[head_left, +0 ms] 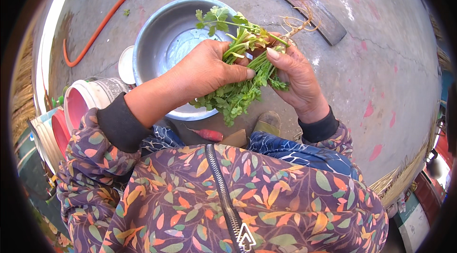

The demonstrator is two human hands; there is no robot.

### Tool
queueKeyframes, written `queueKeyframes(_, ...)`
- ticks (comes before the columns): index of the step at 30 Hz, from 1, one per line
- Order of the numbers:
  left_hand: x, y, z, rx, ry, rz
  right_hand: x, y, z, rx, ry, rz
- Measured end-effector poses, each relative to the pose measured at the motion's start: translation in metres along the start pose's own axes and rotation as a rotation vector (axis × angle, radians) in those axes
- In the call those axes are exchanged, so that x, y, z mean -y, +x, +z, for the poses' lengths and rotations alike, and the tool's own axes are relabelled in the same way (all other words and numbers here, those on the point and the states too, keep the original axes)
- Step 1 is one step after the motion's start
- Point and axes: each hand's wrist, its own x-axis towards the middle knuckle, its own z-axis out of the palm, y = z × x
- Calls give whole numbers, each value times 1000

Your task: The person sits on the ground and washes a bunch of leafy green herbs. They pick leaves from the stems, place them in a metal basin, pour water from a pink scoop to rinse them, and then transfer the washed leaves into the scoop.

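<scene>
The 1 head view looks steeply down from close above at the lap and concrete ground [381, 62].

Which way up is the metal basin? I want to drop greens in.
Upright: the metal basin shows its open, shiny inside facing up.

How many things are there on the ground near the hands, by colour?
Silver: 1, basin
White: 2, lid, bucket
Orange: 1, hose
Red: 1, radish
Total: 5
</scene>
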Motion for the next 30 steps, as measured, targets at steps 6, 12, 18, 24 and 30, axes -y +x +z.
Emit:
queueKeyframes(6, -10, -6, -7, 32, -28, -30, 0, 1, 1, -34, -336, -45)
queueKeyframes(12, -7, -5, -11, 62, -38, -29, 3, -1, -6, -28, -504, 13)
queueKeyframes(18, -7, -8, -8, 95, -94, -88, 0, 0, -3, -40, -555, -21)
queueKeyframes(24, -16, -15, -5, 132, -69, -6, -14, 10, -24, -11, -701, -102)
queueKeyframes(30, -23, -16, -28, 43, 72, 89, -2, 4, -36, -100, -476, -29)
